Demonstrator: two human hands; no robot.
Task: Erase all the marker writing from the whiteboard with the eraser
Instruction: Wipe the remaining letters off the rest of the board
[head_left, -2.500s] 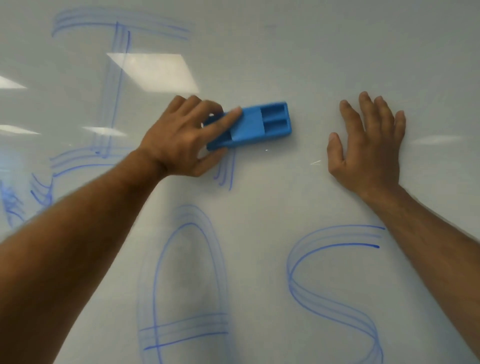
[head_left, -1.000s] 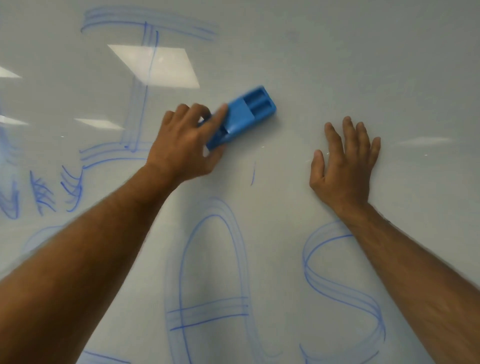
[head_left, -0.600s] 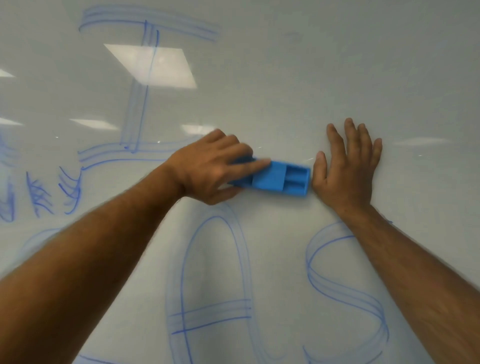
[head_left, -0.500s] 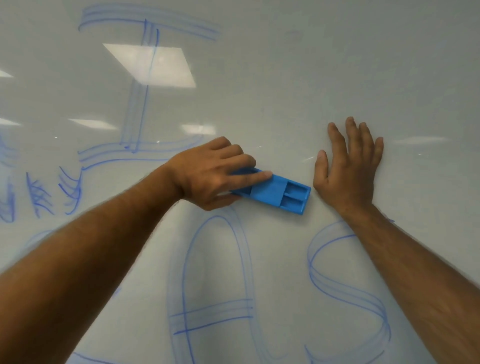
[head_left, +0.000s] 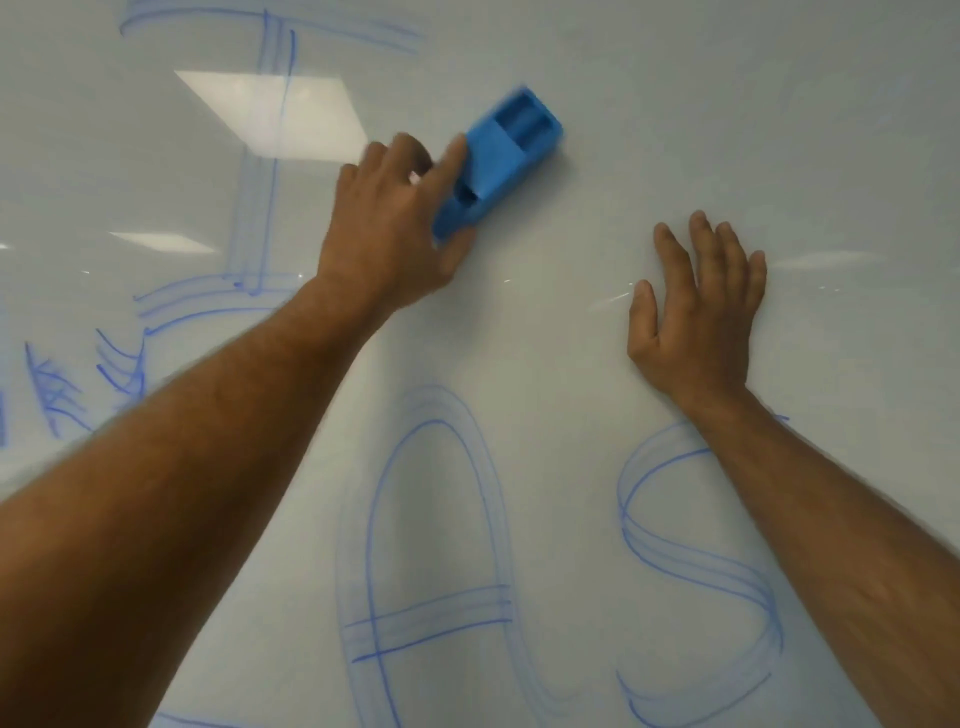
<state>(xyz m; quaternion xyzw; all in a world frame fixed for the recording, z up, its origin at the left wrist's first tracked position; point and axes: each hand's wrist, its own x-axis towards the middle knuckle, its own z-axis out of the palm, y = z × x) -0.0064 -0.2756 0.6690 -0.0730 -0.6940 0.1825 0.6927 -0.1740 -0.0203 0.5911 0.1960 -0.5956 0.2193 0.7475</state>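
High on the whiteboard (head_left: 675, 130), the left hand (head_left: 395, 234) grips the eraser (head_left: 498, 166) flat against a bare patch to rub, while the right hand (head_left: 696, 312) lies spread and empty, likely bracing, above the remaining letters (head_left: 436, 545).

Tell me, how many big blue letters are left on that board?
3: the I upper left, the A at bottom centre, the S at bottom right. Scribbles remain at far left; more may lie outside view.

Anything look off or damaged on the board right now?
Nothing damaged. The blue plastic eraser sits tilted in the left hand; the right hand lies flat on the white glossy whiteboard. Blue marker letters remain unerased.
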